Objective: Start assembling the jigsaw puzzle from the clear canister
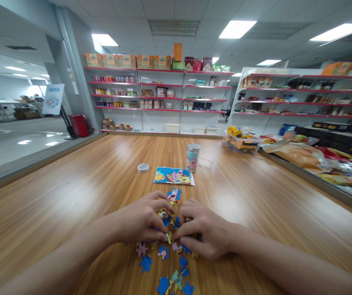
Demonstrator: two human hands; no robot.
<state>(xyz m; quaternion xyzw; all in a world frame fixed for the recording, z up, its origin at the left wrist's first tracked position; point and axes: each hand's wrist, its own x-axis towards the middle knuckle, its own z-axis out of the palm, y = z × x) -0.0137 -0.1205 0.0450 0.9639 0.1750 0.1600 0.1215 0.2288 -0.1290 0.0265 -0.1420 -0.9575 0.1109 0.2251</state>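
Observation:
My left hand and my right hand meet low over a loose heap of jigsaw pieces. A small yellow puzzle piece shows between their fingertips. My left thumb and index finger pinch it from the left, and my right fingertips close on its right side. Blue pieces and a pink piece lie nearer to me. Beyond the hands is a blue-and-pink piece. Some of the heap is hidden under my hands. A picture sheet with cartoon figures lies farther off.
A cartoon-printed tin stands upright behind the sheet, beside a clear plastic frame. Left of these lies a round lid. Toy trucks fill a clear bin at the far right, next to packaged goods. Stocked shelves stand behind the table.

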